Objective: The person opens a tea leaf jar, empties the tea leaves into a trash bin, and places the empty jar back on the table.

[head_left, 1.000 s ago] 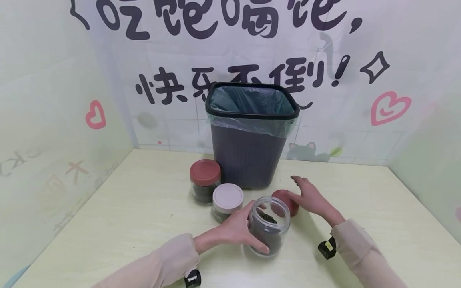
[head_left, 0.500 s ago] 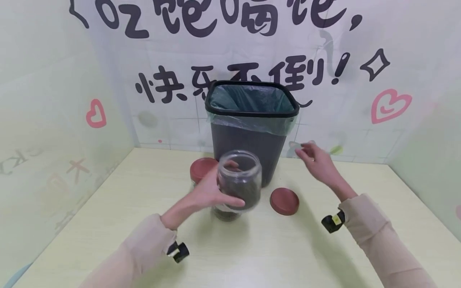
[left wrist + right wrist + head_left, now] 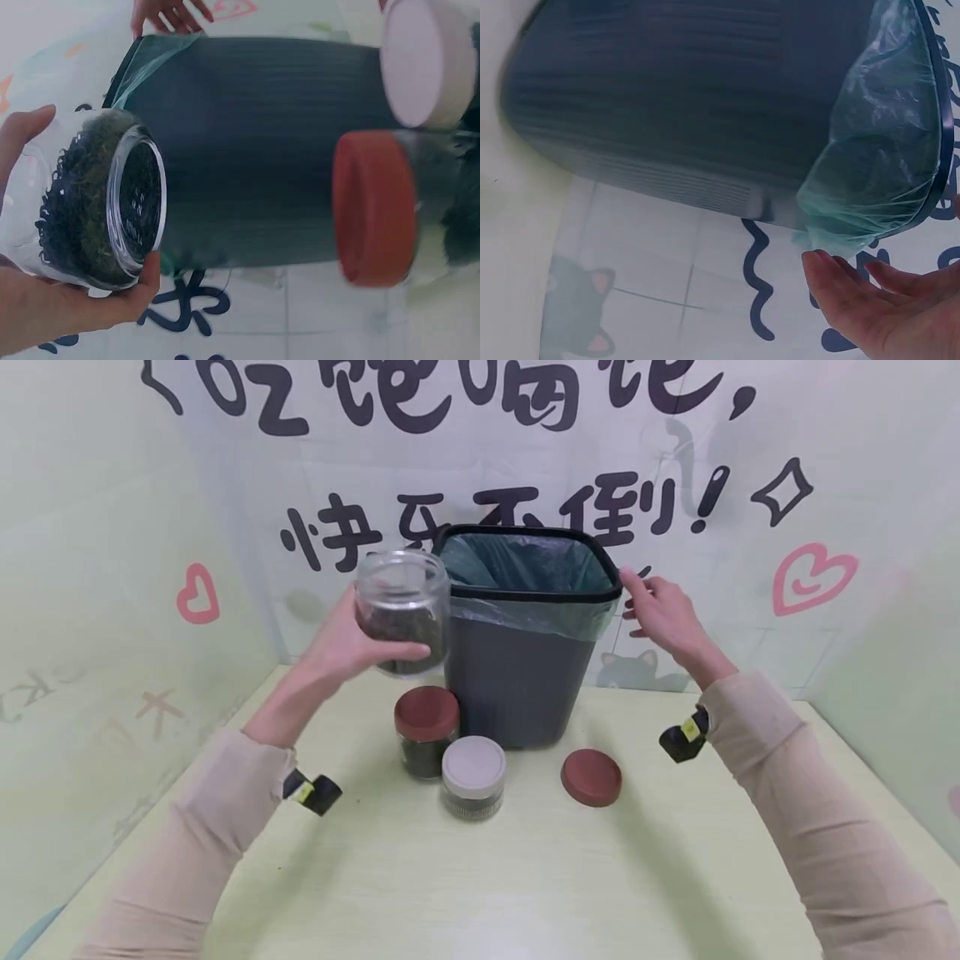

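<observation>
My left hand (image 3: 333, 639) grips a clear glass jar (image 3: 408, 622) without a lid, raised upright beside the bin's left rim. In the left wrist view, dark curly dried leaves (image 3: 82, 191) fill its lower part, and thumb and fingers curl round its sides. My right hand (image 3: 663, 617) is at the right rim of the dark trash bin (image 3: 517, 681), its fingers loosely bent. In the right wrist view its fingertips (image 3: 817, 262) are close to the green bin liner (image 3: 870, 165); whether they touch it I cannot tell.
A jar with a red lid (image 3: 427, 714) stands against the bin's front left. Next to it is a jar with a pale pink lid (image 3: 474, 767). A loose red lid (image 3: 592, 777) lies on the table (image 3: 480, 885) right of them. Printed wall sheets (image 3: 750, 568) surround the table.
My left hand has lifted the open jar off the table, up and left to the bin's rim. My right hand has left the loose red lid and risen to the bin's right rim.
</observation>
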